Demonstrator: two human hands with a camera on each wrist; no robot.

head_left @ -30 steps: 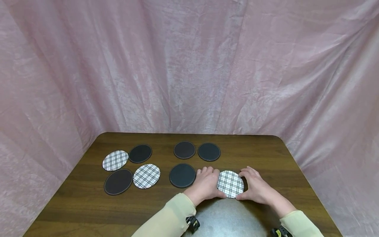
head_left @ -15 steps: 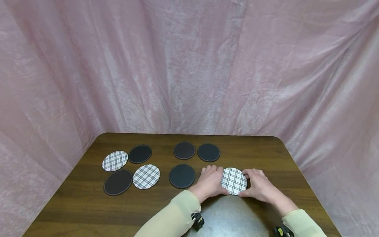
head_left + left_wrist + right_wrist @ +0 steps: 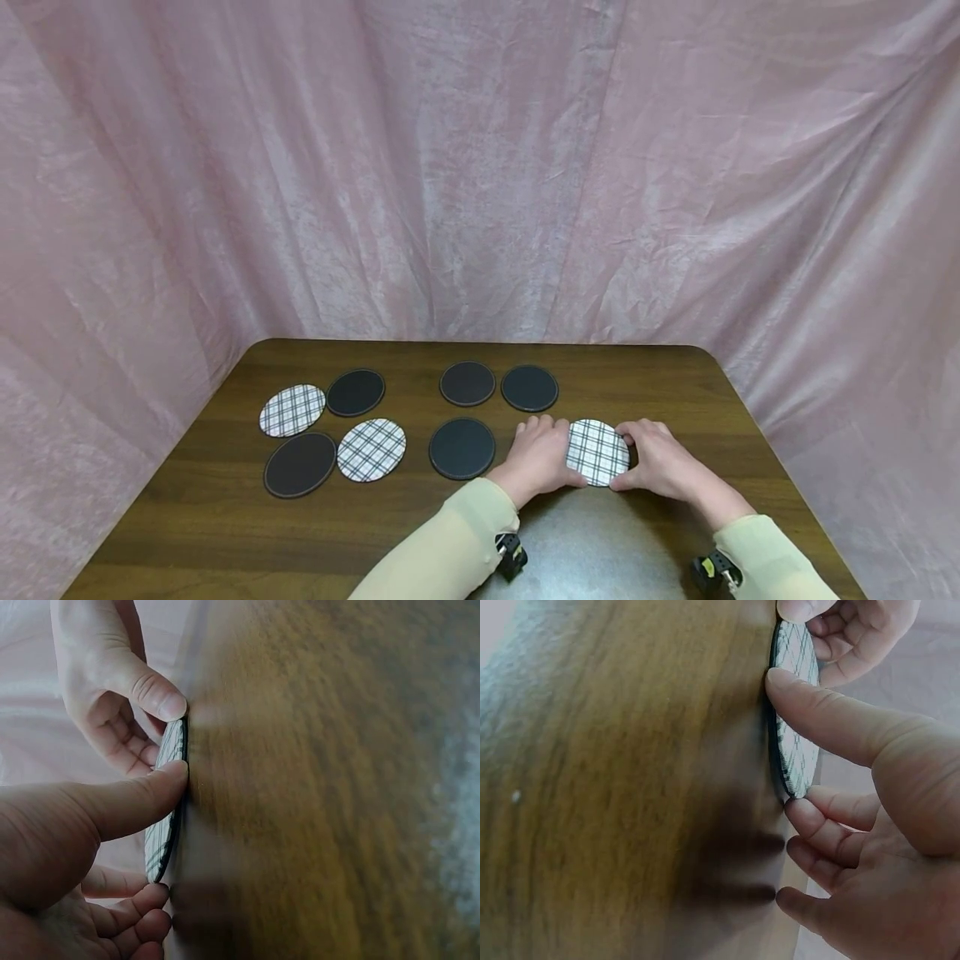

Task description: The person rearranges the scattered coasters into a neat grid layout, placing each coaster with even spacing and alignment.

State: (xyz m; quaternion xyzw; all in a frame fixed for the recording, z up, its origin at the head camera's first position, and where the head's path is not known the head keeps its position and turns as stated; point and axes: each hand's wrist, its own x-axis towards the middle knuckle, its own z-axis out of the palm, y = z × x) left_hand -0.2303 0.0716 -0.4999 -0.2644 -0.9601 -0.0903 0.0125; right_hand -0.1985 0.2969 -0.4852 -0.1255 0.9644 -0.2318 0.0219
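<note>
In the head view, a round coaster point(image 3: 597, 452) with a white and dark plaid face lies on the wooden table at right of centre. My left hand point(image 3: 538, 457) grips its left edge between thumb and fingers, while my right hand point(image 3: 658, 463) holds the right edge the same way. Seen from the left wrist, the plaid coaster point(image 3: 166, 802) has a dark rim underneath, and both thumbs touch its near edge. In the right wrist view the coaster point(image 3: 796, 727) sits flat at the table surface, with fingertips of the right hand point(image 3: 907, 802) around its side.
Left of my hands is a dark coaster point(image 3: 462, 448), with two more dark ones point(image 3: 467, 383) behind. Farther left, two plaid coasters point(image 3: 371, 450) and two dark coasters point(image 3: 300, 465) form a group. Pink cloth point(image 3: 480, 167) hangs behind the wooden table point(image 3: 225, 542).
Both hands have moved the plaid coaster a little to the right and away from me across the table. The other coasters stay where they were.
</note>
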